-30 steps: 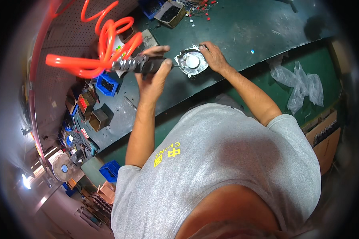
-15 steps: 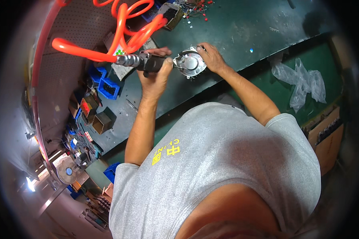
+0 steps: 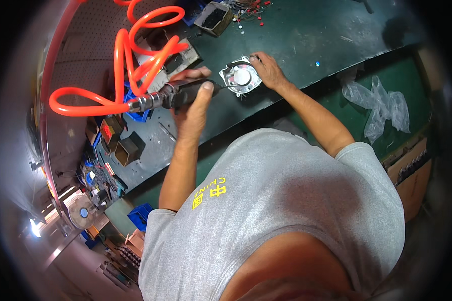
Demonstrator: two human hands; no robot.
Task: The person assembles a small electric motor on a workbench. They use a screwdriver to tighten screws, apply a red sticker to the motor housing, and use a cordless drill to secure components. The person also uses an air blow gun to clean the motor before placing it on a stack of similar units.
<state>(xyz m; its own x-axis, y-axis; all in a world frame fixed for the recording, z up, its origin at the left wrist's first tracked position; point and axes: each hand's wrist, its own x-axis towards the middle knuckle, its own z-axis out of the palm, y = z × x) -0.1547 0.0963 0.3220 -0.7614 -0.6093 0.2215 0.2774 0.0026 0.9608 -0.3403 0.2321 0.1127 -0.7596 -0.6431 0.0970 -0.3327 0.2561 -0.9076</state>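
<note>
My left hand [image 3: 192, 108] is closed round a black air screwdriver [image 3: 188, 94], with the thumb along its body. The tool lies nearly level, and its thin bit reaches over the left side of a round silver metal housing [image 3: 236, 88]. Whether the bit touches it I cannot tell. This housing has a pale disc in its middle and small tabs round its rim, and it rests on the dark green bench. My right hand [image 3: 269, 71] grips its right edge, fingers curled at the rim.
An orange coiled air hose [image 3: 93, 109] runs from the tool's rear. Beyond lie a box of small black parts [image 3: 213, 19] and wires with red and white connectors [image 3: 246, 11]. Small bins [image 3: 127, 150] stand at the left. Clear plastic bags [image 3: 379, 108] lie below the bench's front edge.
My left hand has tilted the screwdriver, its hose end dropping toward me and to the left. The hose loops shifted with it. My right hand and the housing have barely moved.
</note>
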